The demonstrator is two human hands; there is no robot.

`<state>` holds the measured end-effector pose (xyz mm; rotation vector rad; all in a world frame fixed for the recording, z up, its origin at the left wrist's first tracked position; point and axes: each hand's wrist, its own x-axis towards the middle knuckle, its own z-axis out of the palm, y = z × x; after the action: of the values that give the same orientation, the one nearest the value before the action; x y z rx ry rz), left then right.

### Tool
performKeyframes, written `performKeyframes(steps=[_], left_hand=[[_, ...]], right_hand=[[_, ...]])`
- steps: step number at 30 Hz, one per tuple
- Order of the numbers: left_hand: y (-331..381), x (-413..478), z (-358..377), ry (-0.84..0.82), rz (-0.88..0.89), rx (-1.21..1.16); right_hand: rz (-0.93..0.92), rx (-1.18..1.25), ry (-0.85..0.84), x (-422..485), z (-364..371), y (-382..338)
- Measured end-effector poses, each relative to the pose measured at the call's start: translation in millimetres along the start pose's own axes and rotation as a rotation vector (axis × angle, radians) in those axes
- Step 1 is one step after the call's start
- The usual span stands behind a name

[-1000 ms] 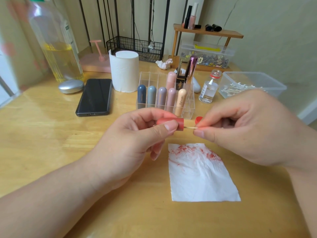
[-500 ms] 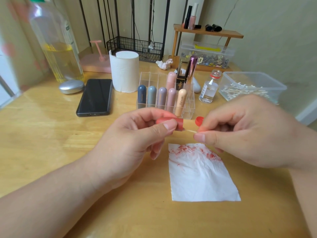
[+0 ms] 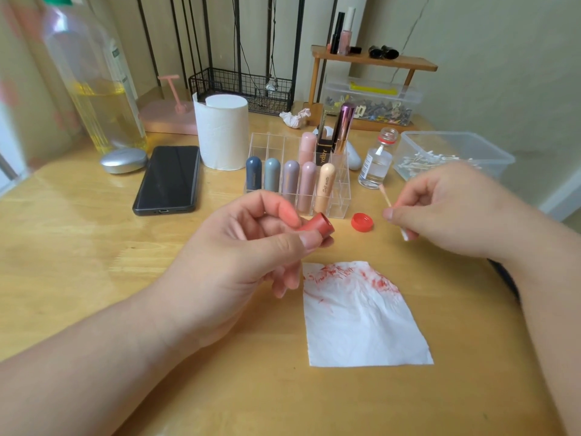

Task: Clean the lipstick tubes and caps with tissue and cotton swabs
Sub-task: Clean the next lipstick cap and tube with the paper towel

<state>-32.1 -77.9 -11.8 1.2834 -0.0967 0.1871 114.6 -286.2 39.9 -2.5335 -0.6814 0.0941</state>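
Nearest me, the tissue lies flat on the surface, its far edge smeared with red.

Just beyond it, my left hand grips the red tube between thumb and fingers, lifted off the surface with its open end turned toward me.

The change is on the right. A second ago the cotton swab was pushed into that opening and the two hands were almost touching. Now the right hand has drawn away to the side and the hands are well apart. It pinches the swab mid-shaft, with the upper tip tilted up and tinted pink and the lower tip still white.

I take this to mean one pass inside the tube is done. The swab has lifted colour, so I judge the next move is to check the opening and either flip to the clean end or wipe off on the tissue.

A small red lid sits on the surface between the hands, no longer hidden by them.

Behind it, the clear organiser holds more lipstick tubes upright. Further right are an open glass bottle and the tub of swabs, with the tissue roll to the left.
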Motion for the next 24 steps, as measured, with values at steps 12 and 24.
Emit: performKeyframes(steps=[12,24], left_hand=[[-1,1,0,-0.001,-0.009,-0.014],[1,0,2,-0.015,-0.018,0.010]], right_hand=[[0.193,-0.117,-0.140,11,21,9],[0.215,-0.119,-0.127,14,24,9]])
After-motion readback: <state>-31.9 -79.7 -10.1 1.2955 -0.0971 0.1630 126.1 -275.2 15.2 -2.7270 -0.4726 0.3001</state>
